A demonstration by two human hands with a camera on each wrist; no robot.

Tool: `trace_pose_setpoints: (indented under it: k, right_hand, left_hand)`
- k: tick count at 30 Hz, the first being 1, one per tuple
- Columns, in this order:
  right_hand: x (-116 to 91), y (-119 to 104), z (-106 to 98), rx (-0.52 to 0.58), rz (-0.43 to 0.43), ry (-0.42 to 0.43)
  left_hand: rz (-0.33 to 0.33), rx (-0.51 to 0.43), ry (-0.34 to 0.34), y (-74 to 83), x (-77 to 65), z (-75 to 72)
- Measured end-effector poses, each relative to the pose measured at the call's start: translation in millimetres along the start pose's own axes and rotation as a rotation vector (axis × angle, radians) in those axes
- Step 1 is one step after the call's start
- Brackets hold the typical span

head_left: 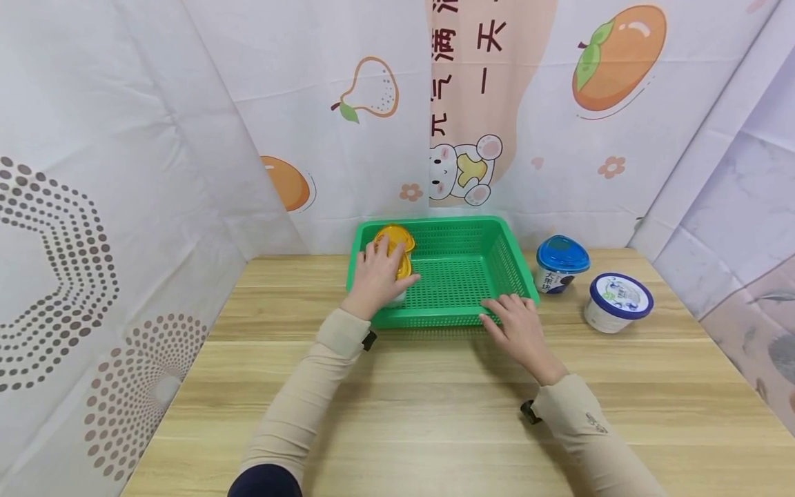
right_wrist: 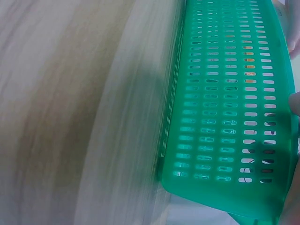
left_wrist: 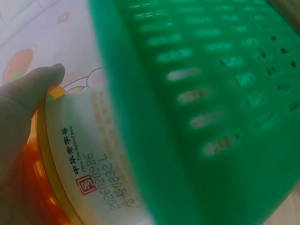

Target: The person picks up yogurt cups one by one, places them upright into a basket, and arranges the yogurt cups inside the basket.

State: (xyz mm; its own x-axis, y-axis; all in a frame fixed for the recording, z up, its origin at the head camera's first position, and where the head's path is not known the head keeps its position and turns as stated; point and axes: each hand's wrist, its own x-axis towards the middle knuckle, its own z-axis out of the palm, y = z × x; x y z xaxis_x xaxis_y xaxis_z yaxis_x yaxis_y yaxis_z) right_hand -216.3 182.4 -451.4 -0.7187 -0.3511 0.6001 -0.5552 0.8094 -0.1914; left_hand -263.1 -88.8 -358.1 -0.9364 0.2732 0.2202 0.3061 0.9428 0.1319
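In the head view my left hand [head_left: 375, 276] reaches into the green plastic basket [head_left: 456, 317] and grips a white cup with a yellow lid [head_left: 405, 268], its thumb out to the right. The left wrist view shows the printed side of this cup [left_wrist: 86, 159] behind the basket wall, with the thumb at the lid's edge. A second yellow-lidded cup [head_left: 395, 233] stands just behind it, partly hidden by the fingers. My right hand [head_left: 518, 331] rests on the basket's front rim near the right corner, fingers laid over it. At the edge of the right wrist view, a fingertip [right_wrist: 295, 103] touches the rim.
Right of the basket stand a cup with a blue, rounded triangular lid [head_left: 562, 255] and a round white tub with a dark blue rim [head_left: 617, 300]. The wooden table [head_left: 435, 414] ends at a printed cloth backdrop [head_left: 373, 159] behind the basket.
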Motion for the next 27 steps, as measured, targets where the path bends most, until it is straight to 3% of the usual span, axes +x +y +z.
trace_pose_setpoints:
  k: [14,27]
  right_hand:
    - [0,-1,-1,0.007,-0.006,0.008]
    - [-2,-2,0,-0.005,-0.027,0.022]
  left_hand:
    - [0.003,0.009,-0.010,1.5,-3.5,26.4]
    - [0.025,0.016,0.067,-2.0,-5.0,40.9]
